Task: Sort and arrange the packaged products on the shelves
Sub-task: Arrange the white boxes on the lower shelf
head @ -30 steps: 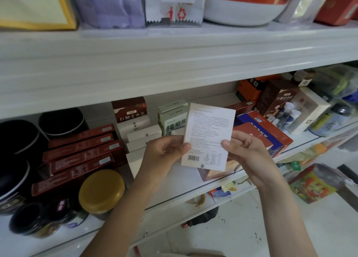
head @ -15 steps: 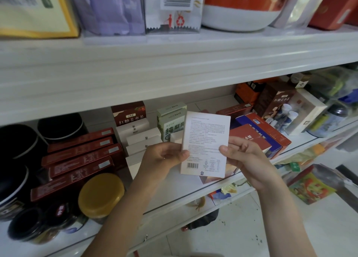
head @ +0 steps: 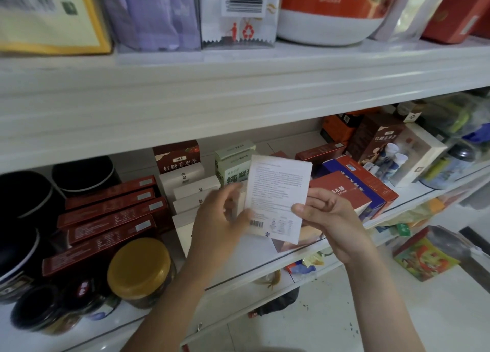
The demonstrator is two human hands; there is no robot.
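Observation:
A flat white box (head: 278, 192) with fine print and a barcode on its back stands upright in front of the middle shelf (head: 238, 280). My right hand (head: 331, 219) pinches its lower right edge, thumb on the printed face. My left hand (head: 220, 224) is blurred at the box's lower left corner with its fingers raised beside the left edge; whether it grips the box is unclear. Behind it on the shelf lies a stack of similar white boxes (head: 196, 190), with a green-and-white box (head: 233, 163) further back.
Long dark red boxes (head: 111, 213), black tins (head: 23, 192) and a yellow-lidded jar (head: 139, 266) fill the shelf's left. Red and blue boxes (head: 366, 182) lie on the right. The upper shelf (head: 238, 99) overhangs close above. Colourful packets (head: 424, 259) sit lower right.
The white box has tilted slightly and stayed in my right hand. My left hand has shifted along the box's left edge and is now blurred by motion.

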